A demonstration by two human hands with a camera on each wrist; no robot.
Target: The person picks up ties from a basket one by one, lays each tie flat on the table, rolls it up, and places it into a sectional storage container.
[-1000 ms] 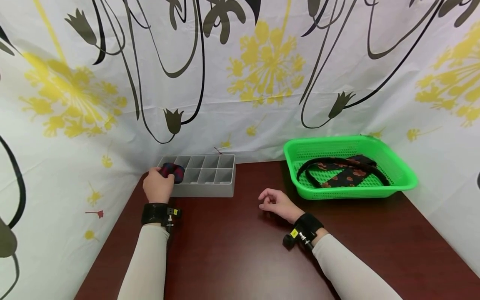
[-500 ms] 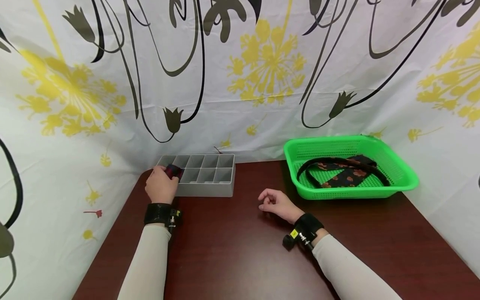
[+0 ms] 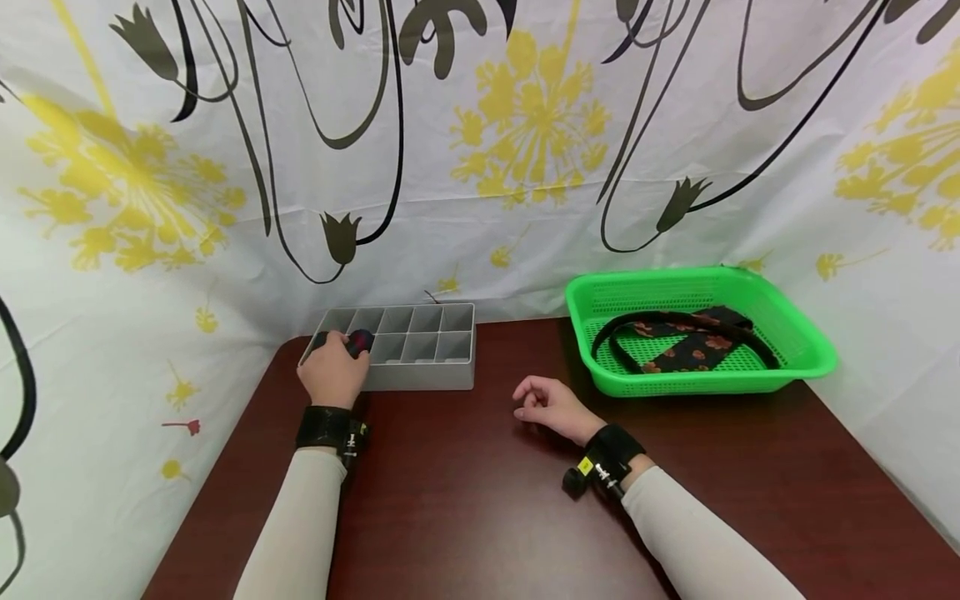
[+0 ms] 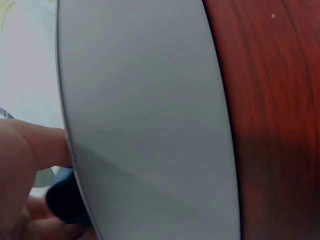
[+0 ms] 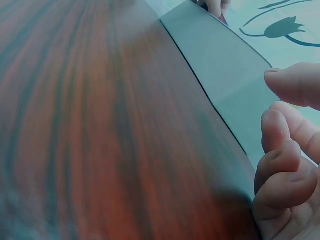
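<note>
In the head view my left hand [image 3: 333, 375] reaches over the front left of the grey divided box [image 3: 420, 377]. Its fingers grip a small bunched piece of dark navy-and-red cloth [image 3: 361, 341] at the left-hand compartments; the hand hides part of it. In the left wrist view the thumb and fingers are around the dark cloth [image 4: 67, 200], behind the box's wall [image 4: 150, 110]. My right hand [image 3: 555, 408] is held just over the table between box and basket, its fingers loosely curled around nothing.
A green plastic basket [image 3: 697, 385] stands at the back right. In it lie a dark headband [image 3: 600, 337] and a black strip of cloth with orange flowers [image 3: 686, 354]. A patterned white curtain [image 3: 517, 242] hangs behind the dark red table [image 3: 465, 483].
My left hand has shifted slightly right and lowered the cloth toward the box's compartments, so less of it shows. The right hand has stayed still.
</note>
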